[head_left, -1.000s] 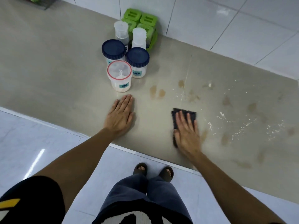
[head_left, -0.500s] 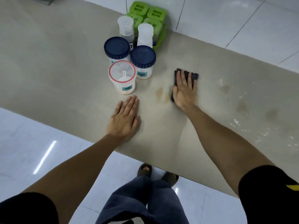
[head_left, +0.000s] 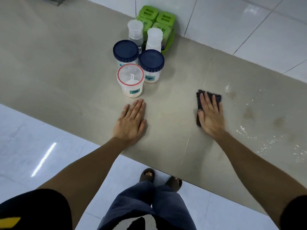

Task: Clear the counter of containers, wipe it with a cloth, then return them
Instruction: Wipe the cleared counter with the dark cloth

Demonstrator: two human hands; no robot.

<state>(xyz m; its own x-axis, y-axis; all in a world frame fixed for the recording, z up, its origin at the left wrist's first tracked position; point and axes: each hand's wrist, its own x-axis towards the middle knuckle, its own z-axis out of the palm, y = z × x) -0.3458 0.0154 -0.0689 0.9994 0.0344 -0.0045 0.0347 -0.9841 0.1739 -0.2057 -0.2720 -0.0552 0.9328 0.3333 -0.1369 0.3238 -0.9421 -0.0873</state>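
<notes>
A dark cloth (head_left: 199, 97) lies on the beige counter (head_left: 66, 72), pressed flat under my right hand (head_left: 210, 116). My left hand (head_left: 132, 121) rests palm down on the counter, fingers together, holding nothing. Just beyond it stands a red-rimmed jar (head_left: 130, 82) labelled MSG. Behind that are two blue-lidded jars (head_left: 151, 64) (head_left: 125, 51), two white shaker bottles (head_left: 154, 39) (head_left: 135, 30) and a set of green-lidded containers (head_left: 164, 19) against the wall.
Water drops and brownish stains (head_left: 249, 113) spread over the counter right of the cloth. A white tiled wall (head_left: 232, 22) backs the counter. The counter's front edge runs just below my wrists; my sandalled feet (head_left: 147, 175) stand on the white floor.
My right hand has slid the cloth from near the jars back toward me and to the right. The left hand has stayed planted. The stains near the jars are gone.
</notes>
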